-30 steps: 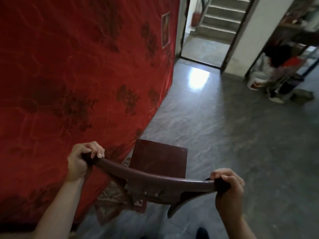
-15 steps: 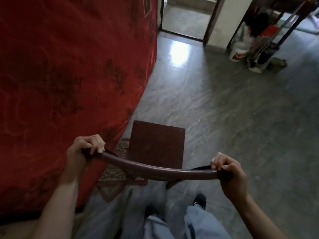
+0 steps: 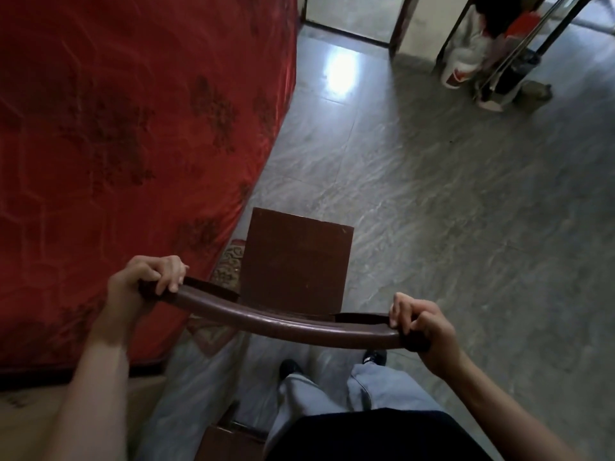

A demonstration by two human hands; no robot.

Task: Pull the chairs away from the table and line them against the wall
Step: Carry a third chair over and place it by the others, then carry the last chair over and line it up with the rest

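Where the two hands meet it, the dark brown chair (image 3: 296, 261) is right in front of the person. Its curved top bar (image 3: 283, 322) runs from one hand to the other, and its flat seat is just past the bar. The chair is beside the table (image 3: 133, 128), which has a big red cloth with flower shapes hanging down, and the seat's left side is close to the cloth. Under it is a grey stone floor (image 3: 432, 211) that shines near an open doorway (image 3: 346, 15) at the far end. A white bucket (image 3: 461, 64) sits far off on the right. The left hand (image 3: 146, 277) has its fingers curled over the left end of the bar and grips it. The right hand (image 3: 422, 324) grips the right end the same way, fingers wrapped round it
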